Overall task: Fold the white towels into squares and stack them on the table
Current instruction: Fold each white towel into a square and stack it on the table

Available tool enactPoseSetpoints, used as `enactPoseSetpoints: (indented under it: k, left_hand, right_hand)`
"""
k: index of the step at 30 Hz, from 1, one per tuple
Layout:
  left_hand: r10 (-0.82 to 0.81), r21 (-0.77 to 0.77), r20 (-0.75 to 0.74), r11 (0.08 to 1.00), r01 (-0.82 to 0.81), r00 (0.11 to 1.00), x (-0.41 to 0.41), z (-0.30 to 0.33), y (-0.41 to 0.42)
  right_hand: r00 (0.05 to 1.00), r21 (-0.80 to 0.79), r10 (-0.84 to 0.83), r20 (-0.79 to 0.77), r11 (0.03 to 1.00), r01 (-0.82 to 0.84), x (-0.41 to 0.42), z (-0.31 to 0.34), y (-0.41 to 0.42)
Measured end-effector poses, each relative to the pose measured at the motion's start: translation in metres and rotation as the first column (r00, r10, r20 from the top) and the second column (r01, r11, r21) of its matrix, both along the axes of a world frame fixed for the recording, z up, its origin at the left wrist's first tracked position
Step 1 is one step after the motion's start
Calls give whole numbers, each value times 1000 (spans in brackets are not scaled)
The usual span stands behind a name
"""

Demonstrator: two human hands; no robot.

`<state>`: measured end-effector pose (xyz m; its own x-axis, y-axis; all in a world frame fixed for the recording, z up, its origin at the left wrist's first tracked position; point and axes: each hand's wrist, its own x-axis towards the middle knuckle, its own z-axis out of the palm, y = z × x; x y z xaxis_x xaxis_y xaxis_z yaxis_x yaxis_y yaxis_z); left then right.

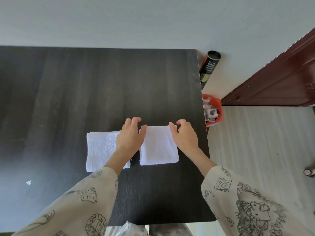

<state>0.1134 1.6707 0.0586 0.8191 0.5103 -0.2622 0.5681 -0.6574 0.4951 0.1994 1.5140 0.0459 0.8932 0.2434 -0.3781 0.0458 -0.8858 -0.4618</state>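
Observation:
Two folded white towels lie side by side on the dark table (85, 86) near its right front. The left towel (100, 150) lies flat, and my left forearm crosses its right part. The right towel (158, 147) is a neat square. My left hand (131, 135) is at that square's far left corner, thumb on the cloth and fingers curled over the far edge. At its far right corner, my right hand (185, 135) pinches the cloth between thumb and curled fingers.
The table's right edge runs just past the right towel. Beside it on the floor stand an orange bin (214, 108) with rubbish and a black tube (208, 67). A dark red door (279, 79) is at the right. A small bottle (309, 172) stands on the floor.

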Motion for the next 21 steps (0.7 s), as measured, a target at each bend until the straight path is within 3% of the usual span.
enactPoseSetpoints:
  k: [3, 6, 10, 15, 21]
  left_hand:
    - [-252, 368, 175, 913, 174, 952, -8, -2, -17]
    - [-383, 437, 114, 848, 300, 917, -10, -16, -38]
    - [-396, 416, -75, 821, 390, 915, -17, -34, -42]
    - [-402, 369, -124, 830, 418, 907, -37, -55, -31]
    - [-403, 336, -157, 836, 433, 901, -35, -64, -29]
  right_hand:
    - [932, -1, 107, 346, 994, -113, -16, 0, -1]
    - [824, -33, 238, 515, 966, -258, -30, -17, -3]
    - [827, -120, 357, 434, 933, -340, -44, -39, -5]
    - [810, -259, 482, 333, 873, -413, -52, -54, -8]
    - [817, -269, 483, 316, 871, -411, -52, -68, -11]
